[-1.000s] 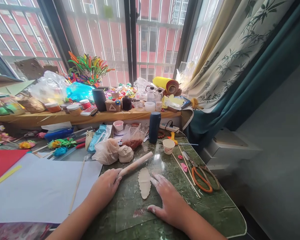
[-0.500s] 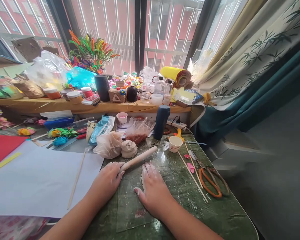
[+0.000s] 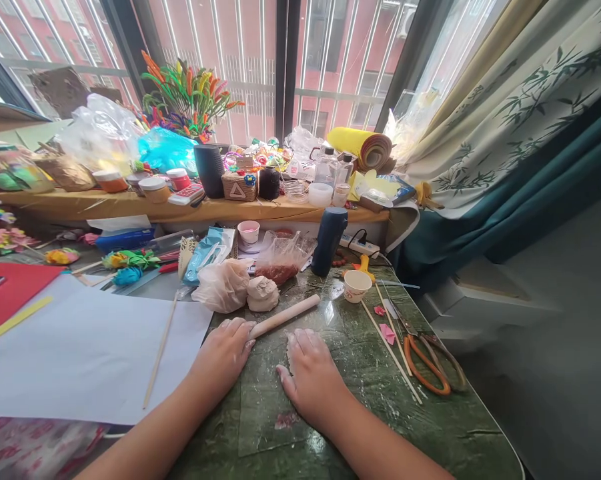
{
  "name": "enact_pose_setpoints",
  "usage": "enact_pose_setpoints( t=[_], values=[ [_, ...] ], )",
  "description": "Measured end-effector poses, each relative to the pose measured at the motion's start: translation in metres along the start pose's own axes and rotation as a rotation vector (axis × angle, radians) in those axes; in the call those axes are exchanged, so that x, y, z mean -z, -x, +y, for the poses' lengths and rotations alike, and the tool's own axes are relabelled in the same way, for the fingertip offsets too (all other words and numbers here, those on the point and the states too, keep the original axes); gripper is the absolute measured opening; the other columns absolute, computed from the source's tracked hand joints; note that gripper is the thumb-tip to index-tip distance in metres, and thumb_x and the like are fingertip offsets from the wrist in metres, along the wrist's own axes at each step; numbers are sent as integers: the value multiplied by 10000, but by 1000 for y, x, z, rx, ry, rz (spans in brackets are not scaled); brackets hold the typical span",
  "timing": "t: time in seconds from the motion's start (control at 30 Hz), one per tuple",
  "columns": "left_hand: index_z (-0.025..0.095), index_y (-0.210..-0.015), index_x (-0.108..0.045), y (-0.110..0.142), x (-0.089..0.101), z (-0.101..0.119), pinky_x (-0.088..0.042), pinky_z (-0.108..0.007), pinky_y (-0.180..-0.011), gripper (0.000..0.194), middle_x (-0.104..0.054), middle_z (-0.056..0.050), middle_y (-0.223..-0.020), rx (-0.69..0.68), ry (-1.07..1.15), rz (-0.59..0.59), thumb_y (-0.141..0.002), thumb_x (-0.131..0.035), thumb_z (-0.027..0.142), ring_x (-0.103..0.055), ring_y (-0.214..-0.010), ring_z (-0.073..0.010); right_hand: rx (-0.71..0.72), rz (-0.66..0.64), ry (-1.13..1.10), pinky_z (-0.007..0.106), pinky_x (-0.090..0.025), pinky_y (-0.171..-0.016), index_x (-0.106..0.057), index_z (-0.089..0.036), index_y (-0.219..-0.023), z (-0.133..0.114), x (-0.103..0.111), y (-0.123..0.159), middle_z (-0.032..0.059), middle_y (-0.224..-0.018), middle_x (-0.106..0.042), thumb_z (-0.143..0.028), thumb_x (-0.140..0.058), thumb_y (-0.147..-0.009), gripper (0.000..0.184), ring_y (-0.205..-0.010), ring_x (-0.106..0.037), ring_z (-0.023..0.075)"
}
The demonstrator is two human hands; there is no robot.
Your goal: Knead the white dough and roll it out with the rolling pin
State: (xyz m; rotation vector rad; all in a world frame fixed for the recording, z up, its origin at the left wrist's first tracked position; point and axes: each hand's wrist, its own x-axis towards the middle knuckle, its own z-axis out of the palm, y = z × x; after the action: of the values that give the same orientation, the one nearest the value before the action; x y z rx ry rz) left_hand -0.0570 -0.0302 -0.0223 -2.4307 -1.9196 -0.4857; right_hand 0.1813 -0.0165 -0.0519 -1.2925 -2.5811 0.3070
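Observation:
My left hand (image 3: 224, 355) rests on the near end of a pale wooden rolling pin (image 3: 286, 315), fingers curled over it. My right hand (image 3: 311, 375) lies flat, fingers stretched out and dusted white, on top of a flattened strip of pale clay that it almost wholly hides; only a sliver of clay (image 3: 289, 353) shows at the fingers' left edge. Both hands are on a clear plastic sheet (image 3: 260, 427) spread over the green marbled table (image 3: 430, 427). A lump of clay (image 3: 262, 293) and a bag of clay (image 3: 223, 287) sit just beyond the pin.
Orange-handled scissors (image 3: 425, 363), thin wooden sticks (image 3: 393, 353) and a paper cup (image 3: 356, 285) lie to the right. A dark blue bottle (image 3: 329, 241) stands behind. White paper (image 3: 80, 353) with a long stick (image 3: 161, 350) covers the left. The window shelf (image 3: 180, 210) is crowded with craft supplies.
My right hand has moved left from beside the clay strip onto it, covering it. My left hand stays on the rolling pin. The view has shifted slightly.

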Motion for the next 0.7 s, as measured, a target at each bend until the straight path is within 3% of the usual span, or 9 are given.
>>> enact_pose_setpoints(
  t=[0.23, 0.5, 0.7],
  values=[
    [206, -1099, -607, -2, 4, 4, -510, -445, -923, 157, -659, -85, -1070, 16, -17, -34, -980, -504, 207, -615, -1003, -278, 29, 31, 36, 554, -327, -1196, -564, -61, -1428, -1, 5, 2, 222, -1488, -537, -506, -437, -1027, 613, -1375, -477, 395],
    [195, -1095, -629, -3, 3, 9, -503, -435, -918, 151, -655, -88, -1072, 48, -50, -48, -974, -537, 190, -609, -1015, -280, 56, 202, 49, 524, -401, -1115, -634, -94, -1278, -2, 1, 3, 194, -1324, -631, -395, -602, -951, 445, -1252, -540, 363],
    [196, -1094, -629, -2, 2, 10, -508, -422, -910, 144, -655, -85, -1075, 64, -73, -57, -971, -555, 181, -613, -1007, -273, 80, 215, -3, 499, -449, -1035, -655, -167, -1021, -4, 9, 1, 133, -1117, -654, -316, -630, -912, 186, -1078, -576, 319]
  ],
)
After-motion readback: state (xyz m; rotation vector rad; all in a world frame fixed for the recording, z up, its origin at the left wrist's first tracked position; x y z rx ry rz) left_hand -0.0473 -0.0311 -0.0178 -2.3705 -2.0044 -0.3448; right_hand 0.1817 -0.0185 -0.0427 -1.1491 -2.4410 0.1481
